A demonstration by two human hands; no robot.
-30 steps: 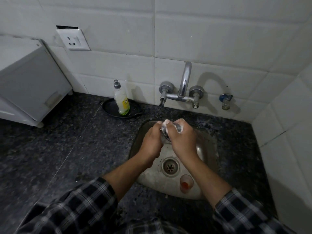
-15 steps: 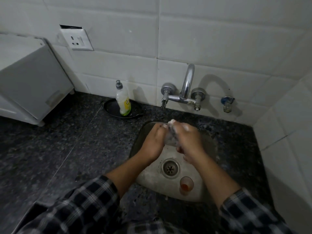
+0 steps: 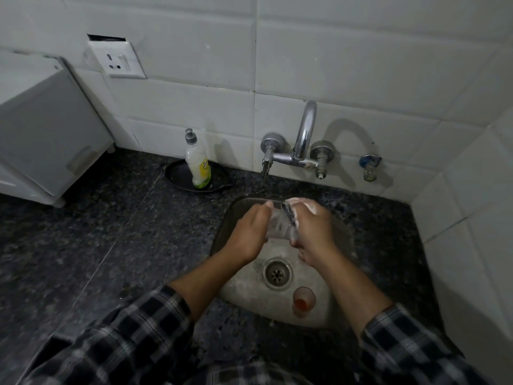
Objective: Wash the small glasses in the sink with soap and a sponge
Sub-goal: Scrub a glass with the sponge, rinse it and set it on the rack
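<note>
Both hands meet over the far end of the sink (image 3: 241,287). The left hand (image 3: 249,232) curls around a small clear glass (image 3: 279,226), which seems to lie sideways, mouth toward the right. The right hand (image 3: 313,229) clutches a foamy sponge (image 3: 304,204) pressed to that end. A second small glass (image 3: 303,301) with red dregs stands upright nearer the person, beside the drain (image 3: 277,273), closest to the right arm.

White tiled wall (image 3: 194,37) with a socket (image 3: 116,61) backs a dark speckled counter (image 3: 83,232).
</note>
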